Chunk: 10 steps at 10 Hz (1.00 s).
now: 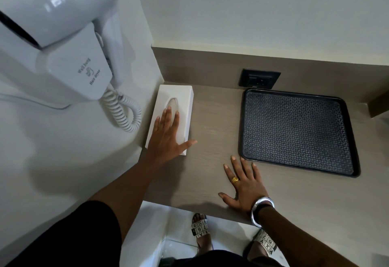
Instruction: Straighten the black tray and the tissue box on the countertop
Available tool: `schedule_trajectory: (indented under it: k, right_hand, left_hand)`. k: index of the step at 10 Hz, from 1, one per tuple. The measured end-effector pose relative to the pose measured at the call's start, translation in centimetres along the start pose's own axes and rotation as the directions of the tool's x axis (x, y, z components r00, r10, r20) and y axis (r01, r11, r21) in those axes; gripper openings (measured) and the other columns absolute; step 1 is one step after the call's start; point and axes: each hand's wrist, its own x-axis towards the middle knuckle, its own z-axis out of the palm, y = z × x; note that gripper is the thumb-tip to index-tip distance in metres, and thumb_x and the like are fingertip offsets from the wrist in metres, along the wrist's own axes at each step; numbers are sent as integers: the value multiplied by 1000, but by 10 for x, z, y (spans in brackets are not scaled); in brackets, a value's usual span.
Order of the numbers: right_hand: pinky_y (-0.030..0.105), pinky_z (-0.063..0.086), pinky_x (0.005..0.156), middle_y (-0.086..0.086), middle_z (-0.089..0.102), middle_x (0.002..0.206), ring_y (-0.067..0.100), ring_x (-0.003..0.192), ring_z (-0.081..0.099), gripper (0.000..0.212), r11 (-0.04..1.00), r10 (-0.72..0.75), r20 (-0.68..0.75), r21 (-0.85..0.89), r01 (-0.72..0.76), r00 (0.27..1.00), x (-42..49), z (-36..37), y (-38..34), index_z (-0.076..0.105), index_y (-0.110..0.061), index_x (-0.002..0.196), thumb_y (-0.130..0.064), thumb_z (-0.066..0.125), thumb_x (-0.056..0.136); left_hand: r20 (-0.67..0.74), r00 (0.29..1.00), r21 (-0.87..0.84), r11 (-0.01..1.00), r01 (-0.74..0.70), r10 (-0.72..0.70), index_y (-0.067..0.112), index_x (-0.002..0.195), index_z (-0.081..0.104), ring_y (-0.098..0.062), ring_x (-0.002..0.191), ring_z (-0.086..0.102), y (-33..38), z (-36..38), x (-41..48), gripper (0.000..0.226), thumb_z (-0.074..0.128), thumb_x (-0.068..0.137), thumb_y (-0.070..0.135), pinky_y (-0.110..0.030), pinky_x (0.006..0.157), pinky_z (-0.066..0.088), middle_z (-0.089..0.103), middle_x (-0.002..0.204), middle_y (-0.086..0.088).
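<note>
Resting flat on the white tissue box point(171, 117), your left hand point(166, 138) has its fingers point(168, 115) spread and laid over the near half of the lid, the tips reaching the oval slot, the thumb sticking out past the box's right edge; nothing is gripped. The tissue box lies lengthwise along the left end of the bench point(214, 123), right against the white side wall, its far end near the back upstand. Your right hand point(242, 184) lies palm down on the bare wood near the front edge, fingers apart and holding nothing, with the fingertips just short of the near left corner of the black tray point(296, 130). A gold ring sits on one finger and a silver bangle point(261, 207) circles the wrist. The black tray sits on the right part of the bench, well apart from the box, its far edge close to the back upstand and just below a dark wall socket point(260, 78). A wall-hung hair dryer point(63, 35) with a coiled cord fills the upper left.
</note>
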Motion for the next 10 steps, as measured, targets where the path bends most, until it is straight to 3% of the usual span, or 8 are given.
schedule_trajectory:
  k: [5,7,9,10]
  right_hand:
    - [56,7,115,9,15,163,37,148,14,88,1000,5,-14,-9,-5,1000,2,4,3,27,-26,153,-78,38,82]
    - [56,8,114,10,19,162,38,147,18,88,1000,9,6,-3,-9,1000,2,0,2,30,-26,152,-78,40,81]
    - [57,10,116,9,18,163,36,148,17,87,1000,4,-9,18,-4,1000,-2,-4,-1,31,-25,151,-77,38,82]
    - [55,6,119,7,11,164,33,149,10,83,996,20,-17,86,-19,1000,-8,-4,-4,30,-26,152,-75,38,85]
  left_hand:
    - [45,998,46,998,-42,40,12,158,14,-35,155,10,-27,-12,50,112,7,76,88,-54,126,11,7,167,-19]
    - [78,996,42,998,-41,38,12,158,14,-34,155,10,-30,-17,52,112,6,76,88,-54,126,11,7,167,-18]
    - [107,994,47,999,-11,6,5,155,24,-38,153,18,-26,-21,48,111,6,80,86,-57,124,14,15,165,-22]
    - [33,998,-3,999,52,-52,1,152,31,-39,152,21,-14,-27,42,112,5,82,84,-58,122,15,20,163,-24]
